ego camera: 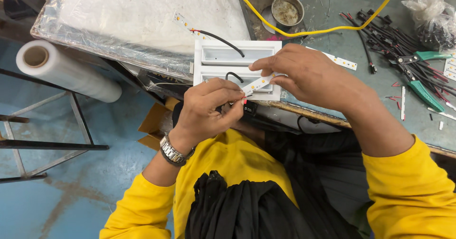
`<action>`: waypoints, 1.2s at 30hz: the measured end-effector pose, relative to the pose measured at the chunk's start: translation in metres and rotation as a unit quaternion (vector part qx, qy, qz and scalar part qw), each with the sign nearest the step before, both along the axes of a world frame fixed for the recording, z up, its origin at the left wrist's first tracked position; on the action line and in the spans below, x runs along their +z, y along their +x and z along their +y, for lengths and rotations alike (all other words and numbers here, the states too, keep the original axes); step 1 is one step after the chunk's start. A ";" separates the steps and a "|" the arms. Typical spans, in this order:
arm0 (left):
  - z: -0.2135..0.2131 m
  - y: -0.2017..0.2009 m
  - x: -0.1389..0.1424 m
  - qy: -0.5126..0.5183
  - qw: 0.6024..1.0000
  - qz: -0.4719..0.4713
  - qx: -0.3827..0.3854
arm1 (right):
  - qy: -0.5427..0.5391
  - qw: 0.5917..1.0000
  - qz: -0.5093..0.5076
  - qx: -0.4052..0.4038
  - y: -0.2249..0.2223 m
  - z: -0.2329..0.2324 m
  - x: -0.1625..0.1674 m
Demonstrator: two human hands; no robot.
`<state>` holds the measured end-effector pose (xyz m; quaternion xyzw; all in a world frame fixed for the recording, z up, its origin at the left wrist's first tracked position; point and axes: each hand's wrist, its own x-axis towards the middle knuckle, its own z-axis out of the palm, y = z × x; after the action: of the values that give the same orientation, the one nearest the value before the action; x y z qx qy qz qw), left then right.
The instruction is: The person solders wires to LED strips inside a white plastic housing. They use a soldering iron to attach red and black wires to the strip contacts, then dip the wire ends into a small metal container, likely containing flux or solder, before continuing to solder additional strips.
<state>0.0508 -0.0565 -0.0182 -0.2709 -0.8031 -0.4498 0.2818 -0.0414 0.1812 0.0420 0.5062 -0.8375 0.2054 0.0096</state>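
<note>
Now, largest first, as we see it:
Bench (327,44): upper right of the frame, grey-green top.
Film roll (66,71): left, clear wrap on a card core.
Housing (236,58): upper centre, white, two troughs, black wires inside.
Wire bundle (403,49): upper right, black leads beside green-handled cutters (422,89).
Right hand (311,75): centre, fingers pinched on the strip's far end.
Left hand (209,108): centre, fingertips clamped on the near end, a watch (173,152) at the wrist.
Strip (259,82): white LED strip, between our hands, over the housing's lower trough.

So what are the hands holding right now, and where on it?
Both grip one thin white LED strip: the left hand pinches its lower end, the right hand its upper end, over the white housing.
</note>
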 end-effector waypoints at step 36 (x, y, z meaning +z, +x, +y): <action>0.017 -0.011 0.000 -0.170 0.980 0.100 0.019 | -0.119 0.990 -0.067 -0.021 -0.006 0.014 -0.027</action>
<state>0.0402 -0.0393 -0.0177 -0.3433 -0.8403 -0.2722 0.3192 -0.0474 0.1949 0.0151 0.4693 -0.8162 0.3366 0.0183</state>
